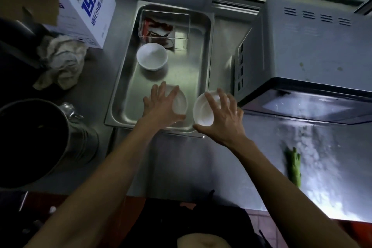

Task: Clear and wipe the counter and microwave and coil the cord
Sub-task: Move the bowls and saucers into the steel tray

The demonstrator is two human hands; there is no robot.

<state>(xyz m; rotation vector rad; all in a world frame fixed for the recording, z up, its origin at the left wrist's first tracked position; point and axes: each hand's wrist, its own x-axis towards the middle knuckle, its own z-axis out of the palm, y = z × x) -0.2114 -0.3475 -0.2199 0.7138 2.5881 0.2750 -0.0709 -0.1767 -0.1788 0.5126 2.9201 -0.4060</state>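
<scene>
Steel counter (181, 167) runs under everything, with a microwave (302, 50) standing at the right and a deep metal tray (201, 46) just left of it. Inside the tray, a white bowl (152, 56) sits upright near a clear box (167, 26) at the far end. Left hand (161, 104) grips a second bowl (180, 104) over the tray's near end. Right hand (223, 115) grips a third bowl (203, 110) above the tray's right rim, close beside the microwave. A green vegetable stalk (295, 167) lies lengthwise on bare counter, well right of both hands.
</scene>
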